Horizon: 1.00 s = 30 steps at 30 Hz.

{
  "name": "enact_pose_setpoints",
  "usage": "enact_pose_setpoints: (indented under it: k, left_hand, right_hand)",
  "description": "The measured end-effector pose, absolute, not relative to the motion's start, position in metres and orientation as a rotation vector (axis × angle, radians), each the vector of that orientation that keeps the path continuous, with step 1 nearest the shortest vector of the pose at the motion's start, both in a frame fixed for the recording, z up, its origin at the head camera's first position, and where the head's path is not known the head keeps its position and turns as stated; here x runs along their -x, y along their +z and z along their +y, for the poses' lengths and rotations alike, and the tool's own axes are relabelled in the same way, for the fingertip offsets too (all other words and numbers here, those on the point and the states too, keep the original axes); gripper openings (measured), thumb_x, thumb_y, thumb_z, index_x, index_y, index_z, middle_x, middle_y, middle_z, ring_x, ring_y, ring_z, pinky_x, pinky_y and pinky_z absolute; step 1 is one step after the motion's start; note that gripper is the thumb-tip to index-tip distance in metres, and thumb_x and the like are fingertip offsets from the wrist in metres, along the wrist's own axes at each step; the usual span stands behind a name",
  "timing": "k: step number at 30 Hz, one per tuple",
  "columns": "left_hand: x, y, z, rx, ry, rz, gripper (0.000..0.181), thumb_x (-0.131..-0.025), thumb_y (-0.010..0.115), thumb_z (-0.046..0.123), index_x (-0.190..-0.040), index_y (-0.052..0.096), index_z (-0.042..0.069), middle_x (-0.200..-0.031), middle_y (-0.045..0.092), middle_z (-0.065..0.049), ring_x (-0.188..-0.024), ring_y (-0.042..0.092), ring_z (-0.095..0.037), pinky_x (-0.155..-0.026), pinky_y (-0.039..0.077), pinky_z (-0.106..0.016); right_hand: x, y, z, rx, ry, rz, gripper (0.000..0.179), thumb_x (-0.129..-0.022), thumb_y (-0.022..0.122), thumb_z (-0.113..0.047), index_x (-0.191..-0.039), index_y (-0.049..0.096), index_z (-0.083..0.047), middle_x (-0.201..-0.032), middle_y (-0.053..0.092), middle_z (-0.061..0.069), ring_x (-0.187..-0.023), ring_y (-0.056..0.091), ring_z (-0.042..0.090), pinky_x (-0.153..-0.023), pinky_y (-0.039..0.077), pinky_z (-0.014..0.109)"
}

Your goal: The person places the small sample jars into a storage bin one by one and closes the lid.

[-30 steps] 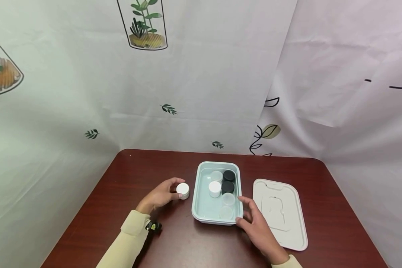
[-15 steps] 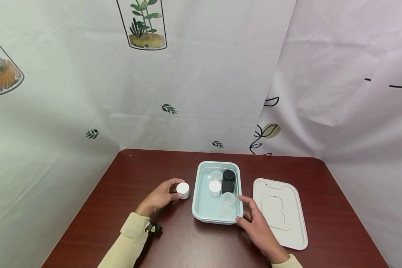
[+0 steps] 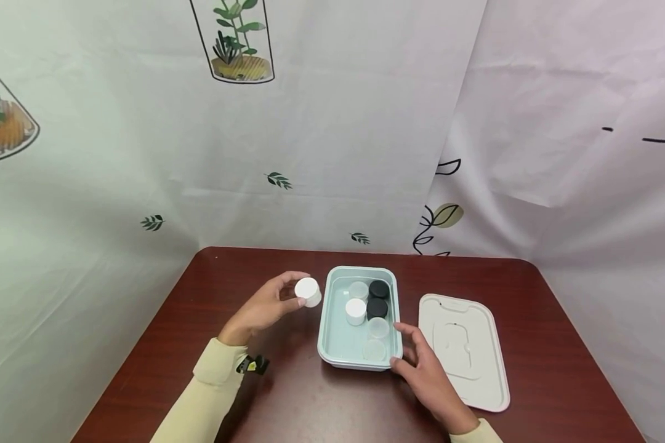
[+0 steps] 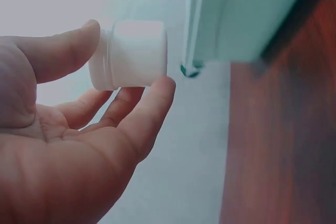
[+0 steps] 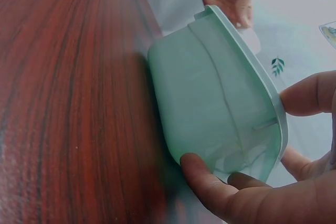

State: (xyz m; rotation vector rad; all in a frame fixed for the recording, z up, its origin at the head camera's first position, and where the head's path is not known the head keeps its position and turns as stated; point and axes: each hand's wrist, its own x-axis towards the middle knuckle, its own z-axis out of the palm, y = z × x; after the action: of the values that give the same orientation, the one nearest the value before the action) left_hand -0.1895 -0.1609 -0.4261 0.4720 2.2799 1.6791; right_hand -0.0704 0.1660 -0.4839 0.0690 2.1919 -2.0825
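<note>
My left hand (image 3: 259, 311) pinches a small white screw-top jar (image 3: 308, 291) between thumb and fingers, just left of a pale blue-green plastic tub (image 3: 337, 338). In the left wrist view the jar (image 4: 137, 53) lies sideways across the fingertips, above the tabletop. With thumb and fingers, my right hand (image 3: 425, 380) holds the tub's near right corner, as the right wrist view also shows on the tub wall (image 5: 194, 82). Inside the tub stand another white jar (image 3: 356, 311), black-topped jars (image 3: 377, 309) and several translucent ones (image 3: 378, 328).
A white lid (image 3: 465, 354) lies flat on the dark red wooden table (image 3: 321, 412), right of the tub. Behind the table hangs a pale printed cloth (image 3: 332, 123). A black band (image 3: 252, 364) is on the left wrist.
My left hand has lifted the white jar off the table and moved it up and slightly right, toward the tub's left rim. My right hand stays at the tub's corner.
</note>
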Motion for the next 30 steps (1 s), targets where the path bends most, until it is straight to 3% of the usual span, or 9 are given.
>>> enact_pose_setpoints:
  k: [13,19,24,30]
  left_hand:
    - [0.187,-0.421,-0.111,-0.728,1.466,2.197,0.047,-0.096,0.070,-0.002,-0.141,0.056,-0.001,-0.128,0.067,-0.016,-0.114,0.068,-0.024,-0.093,0.057,-0.028]
    - [0.188,-0.422,-0.096,-0.736,1.313,2.288,0.042,-0.095,0.074,0.002,-0.135,0.063,0.007,-0.128,0.069,-0.009,-0.120,0.068,-0.028,-0.096,0.058,-0.037]
    - [0.189,-0.421,-0.087,-0.773,1.220,2.345,0.042,-0.093,0.076,0.001,-0.133,0.065,0.006,-0.128,0.070,-0.007,-0.121,0.068,-0.029,-0.100,0.058,-0.042]
    - [0.189,-0.422,-0.077,-0.813,1.128,2.362,0.041,-0.090,0.078,0.000,-0.129,0.067,0.005,-0.126,0.070,-0.007,-0.117,0.069,-0.028,-0.097,0.057,-0.035]
  right_hand:
    - [0.070,-0.486,0.168,-0.060,-2.085,2.193,0.062,-0.093,0.065,0.004,-0.151,0.047,-0.012,-0.157,0.048,0.021,-0.130,0.064,0.033,-0.086,0.058,0.025]
    - [0.071,-0.486,0.168,-0.053,-2.083,2.202,0.062,-0.094,0.065,0.004,-0.151,0.047,-0.012,-0.157,0.049,0.021,-0.131,0.064,0.034,-0.087,0.058,0.026]
    - [0.071,-0.486,0.168,-0.046,-2.076,2.208,0.062,-0.094,0.065,0.004,-0.151,0.047,-0.012,-0.157,0.049,0.021,-0.132,0.064,0.035,-0.087,0.059,0.027]
    - [0.071,-0.486,0.169,-0.051,-2.075,2.211,0.062,-0.094,0.065,0.004,-0.151,0.047,-0.012,-0.158,0.048,0.021,-0.131,0.064,0.035,-0.086,0.058,0.026]
